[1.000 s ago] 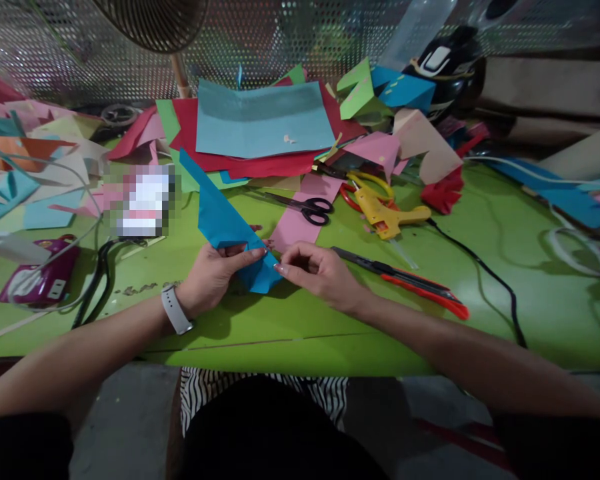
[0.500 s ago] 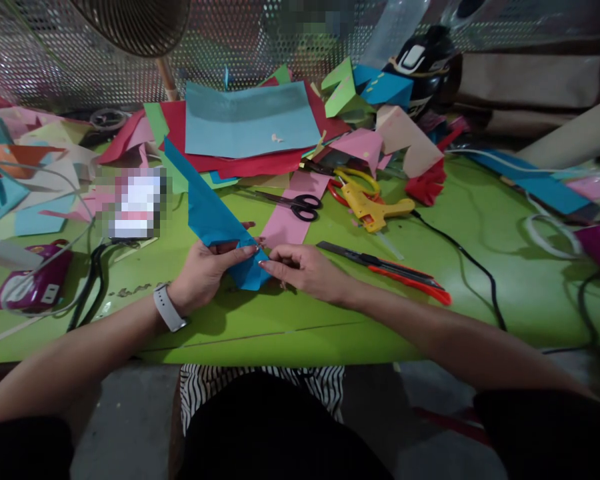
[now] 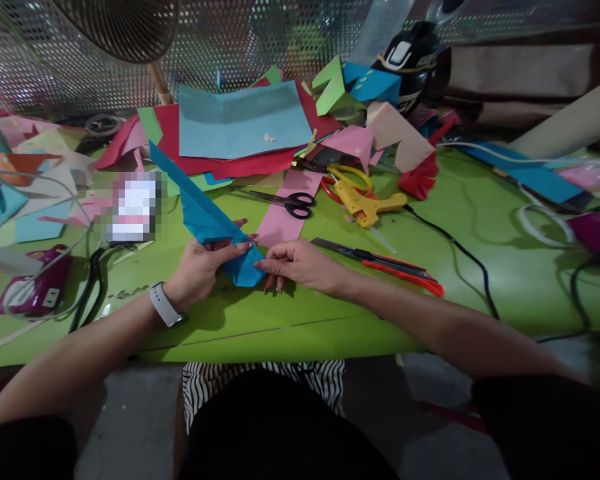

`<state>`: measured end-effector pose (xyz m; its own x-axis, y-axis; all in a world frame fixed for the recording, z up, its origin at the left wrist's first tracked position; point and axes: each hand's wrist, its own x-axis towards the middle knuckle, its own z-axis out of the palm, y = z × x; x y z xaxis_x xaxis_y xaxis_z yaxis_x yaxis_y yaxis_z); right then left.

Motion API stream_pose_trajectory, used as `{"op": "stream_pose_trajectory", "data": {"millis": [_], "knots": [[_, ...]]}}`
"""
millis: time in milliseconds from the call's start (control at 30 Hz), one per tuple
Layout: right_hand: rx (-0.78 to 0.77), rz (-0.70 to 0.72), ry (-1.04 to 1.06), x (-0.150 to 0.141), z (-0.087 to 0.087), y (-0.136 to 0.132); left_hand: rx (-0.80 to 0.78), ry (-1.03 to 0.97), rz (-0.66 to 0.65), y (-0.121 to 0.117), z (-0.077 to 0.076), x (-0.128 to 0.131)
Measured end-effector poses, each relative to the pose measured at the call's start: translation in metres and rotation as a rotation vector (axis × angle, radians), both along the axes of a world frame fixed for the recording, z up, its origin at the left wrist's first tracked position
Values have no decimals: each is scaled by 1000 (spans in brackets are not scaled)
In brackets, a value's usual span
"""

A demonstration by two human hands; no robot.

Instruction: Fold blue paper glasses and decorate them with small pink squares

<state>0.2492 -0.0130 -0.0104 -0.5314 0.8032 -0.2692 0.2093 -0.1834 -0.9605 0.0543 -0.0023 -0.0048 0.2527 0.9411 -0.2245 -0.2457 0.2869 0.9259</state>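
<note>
Between my hands is a folded sheet of blue paper (image 3: 200, 210), raised a little above the green table (image 3: 260, 337). My left hand (image 3: 200, 267) grips its lower middle, thumb on top and fingers behind. At its lower right edge my right hand (image 3: 297, 267) pinches a corner between thumb and forefinger. The paper's long pointed end slants up to the left. Just behind my hands lies a strip of pink paper (image 3: 283, 217), with black-handled scissors (image 3: 293, 203) across it. A red and black utility knife (image 3: 380, 263) rests beyond my right forearm.
A yellow glue gun (image 3: 367, 203) with a black cord lies right of the scissors. Red and light-blue sheets (image 3: 243, 120) are stacked at the back. A phone (image 3: 135, 207) and a purple box-like device (image 3: 40, 283) with cables occupy the left. Folded paper pieces lie on both sides.
The view has shifted slightly. The blue paper's lower end is turned a little, and my right hand's pinch stays at its edge with the other fingers spread lower.
</note>
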Motion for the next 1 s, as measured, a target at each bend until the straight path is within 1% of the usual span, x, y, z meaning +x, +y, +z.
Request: {"op": "stream_pose_trajectory", "data": {"millis": [133, 300, 500, 633, 733, 900, 1000], "knots": [[-18, -9, 42, -1, 2, 1, -16, -8, -1, 0, 4, 0], [-138, -4, 121, -4, 3, 0, -29, -8, 14, 2, 4, 0], [-199, -14, 163, -6, -3, 3, -77, 15, 46, 5, 3, 1], [-199, -53, 199, -6, -6, 4, -88, 17, 97, 4, 7, 3], [-202, -46, 191, -5, -6, 3, -99, 12, 97, 3, 7, 3], [-250, -23, 180, -4, -2, 3, -113, -1, 91, 5, 5, 3], [-220, -56, 137, -3, 2, 4, -106, -4, 99, 7, 4, 2]]}}
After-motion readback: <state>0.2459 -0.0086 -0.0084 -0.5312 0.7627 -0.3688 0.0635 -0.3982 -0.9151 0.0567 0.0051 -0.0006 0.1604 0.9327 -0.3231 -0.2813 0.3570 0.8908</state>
